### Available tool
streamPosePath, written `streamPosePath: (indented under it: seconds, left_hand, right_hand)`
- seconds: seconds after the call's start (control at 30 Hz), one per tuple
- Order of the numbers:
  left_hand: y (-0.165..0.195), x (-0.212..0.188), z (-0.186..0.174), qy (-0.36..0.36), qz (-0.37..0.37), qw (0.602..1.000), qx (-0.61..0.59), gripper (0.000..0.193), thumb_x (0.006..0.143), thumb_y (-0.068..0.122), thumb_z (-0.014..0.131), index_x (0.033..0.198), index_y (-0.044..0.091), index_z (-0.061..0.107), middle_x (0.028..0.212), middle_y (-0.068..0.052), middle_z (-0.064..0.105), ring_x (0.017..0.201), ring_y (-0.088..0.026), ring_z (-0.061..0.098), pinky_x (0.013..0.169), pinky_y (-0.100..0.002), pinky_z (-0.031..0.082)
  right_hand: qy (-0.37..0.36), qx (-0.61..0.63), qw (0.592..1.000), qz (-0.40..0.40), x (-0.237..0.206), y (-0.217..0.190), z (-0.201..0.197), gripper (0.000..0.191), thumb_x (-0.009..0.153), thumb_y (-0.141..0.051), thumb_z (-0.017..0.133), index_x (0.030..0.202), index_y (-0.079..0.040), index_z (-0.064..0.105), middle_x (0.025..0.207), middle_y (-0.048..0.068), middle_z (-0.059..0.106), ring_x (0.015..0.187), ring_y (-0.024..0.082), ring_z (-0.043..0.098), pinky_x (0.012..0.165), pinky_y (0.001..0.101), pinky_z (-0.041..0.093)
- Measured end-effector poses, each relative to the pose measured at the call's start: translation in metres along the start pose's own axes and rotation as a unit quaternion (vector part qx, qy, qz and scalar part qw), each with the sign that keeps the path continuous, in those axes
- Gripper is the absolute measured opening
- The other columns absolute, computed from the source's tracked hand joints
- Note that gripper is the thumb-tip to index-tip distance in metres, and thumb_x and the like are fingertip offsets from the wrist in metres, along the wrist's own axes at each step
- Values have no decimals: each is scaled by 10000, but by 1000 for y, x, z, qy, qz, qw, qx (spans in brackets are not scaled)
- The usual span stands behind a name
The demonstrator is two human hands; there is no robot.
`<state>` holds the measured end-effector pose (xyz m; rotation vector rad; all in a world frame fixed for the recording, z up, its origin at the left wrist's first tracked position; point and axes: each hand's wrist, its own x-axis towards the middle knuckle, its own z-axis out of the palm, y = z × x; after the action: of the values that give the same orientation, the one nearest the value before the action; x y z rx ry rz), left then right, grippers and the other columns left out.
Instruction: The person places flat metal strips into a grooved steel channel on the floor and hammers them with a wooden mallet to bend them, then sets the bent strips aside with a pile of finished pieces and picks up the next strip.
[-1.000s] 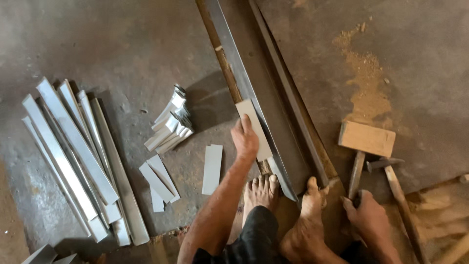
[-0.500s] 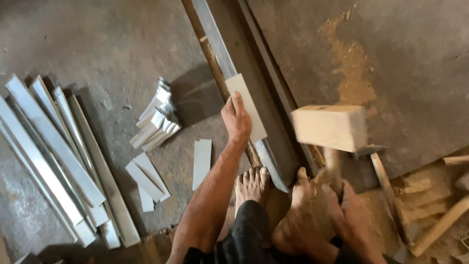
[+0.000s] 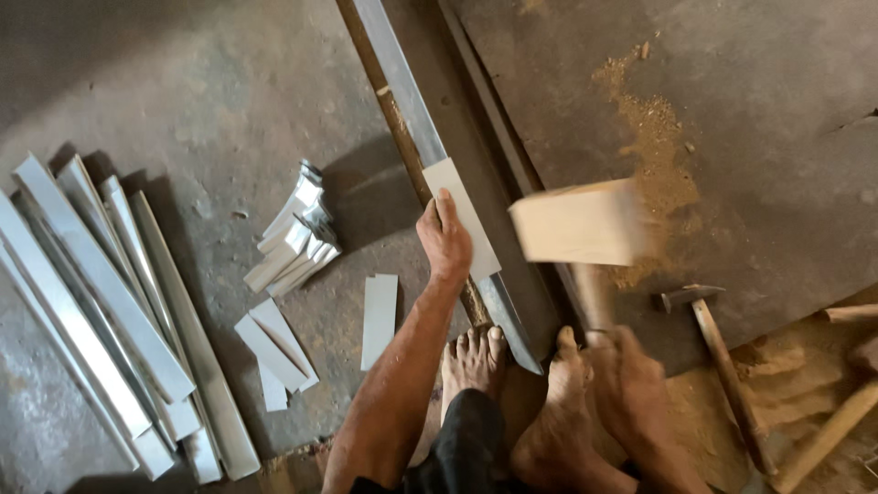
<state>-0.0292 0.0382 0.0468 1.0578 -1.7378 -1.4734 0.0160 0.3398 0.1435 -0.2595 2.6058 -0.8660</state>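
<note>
Mallet head [image 3: 578, 222], a pale wooden block on a wooden handle, was raised and blurred with motion, hanging above the long metal angle bar [image 3: 430, 146] that ran diagonally across the concrete floor [image 3: 229, 82]. One second before, this mallet lay flat on the floor to the right; half a second before, it was already lifted and nearer the bar. It had since risen and moved left, so a swing appeared to be under way, judged from the blur.

Long bar position: unchanged relative to the feet; both bare feet rested at its near end.

Right hand [image 3: 626, 380] was closed round the mallet handle low down, near the right foot.

Left hand [image 3: 446, 240] lay flat, fingers spread narrow, pressing a short pale metal strip [image 3: 466, 224] against the bar. It had kept this same hold through all three frames.

Long folded metal pieces [image 3: 101, 311] lay in a fan at far left, well apart from the work. A stack of short bent pieces [image 3: 297, 238] sat between them and the bar; flat cut strips [image 3: 379, 306] lay just beside the left forearm.

A steel hammer [image 3: 713, 348] lay untouched on the floor at right, near sawdust [image 3: 654, 137].
</note>
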Motion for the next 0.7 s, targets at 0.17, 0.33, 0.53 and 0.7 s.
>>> streamPosePath:
  seconds: [0.17,0.33,0.53,0.7]
  left_hand:
    - [1,0,0,-11,22,1000,-12,561,1077,421,464,739,-26,473,608,-122,409,595,-205,325,550,-433,323]
    - [4,2,-1,-8,14,1000,-7,566,1077,423,454,732,-25,481,601,-130,420,583,-212,337,553,-438,331]
    - [8,3,-2,-15,22,1000,-14,551,1065,425,469,763,-32,521,616,-140,467,601,-207,369,554,-446,359]
    - [8,5,-1,-12,-10,1000,-2,570,1076,425,464,760,-46,515,607,-146,466,589,-214,363,561,-438,360]
  right_hand:
    - [3,119,993,-5,12,-18,0,297,1033,-296,508,1093,-38,641,755,195,660,636,343,669,583,448,517]
    - [42,101,988,107,32,-26,8,311,1019,-310,528,1043,-34,671,715,153,704,625,301,737,560,415,565]
    - [78,-6,968,-238,65,-22,23,224,1030,-180,568,1110,-38,722,813,170,699,717,301,692,614,390,543]
    - [99,189,965,-153,83,-41,23,276,1066,-215,492,897,-49,633,667,57,605,536,166,555,445,333,415]
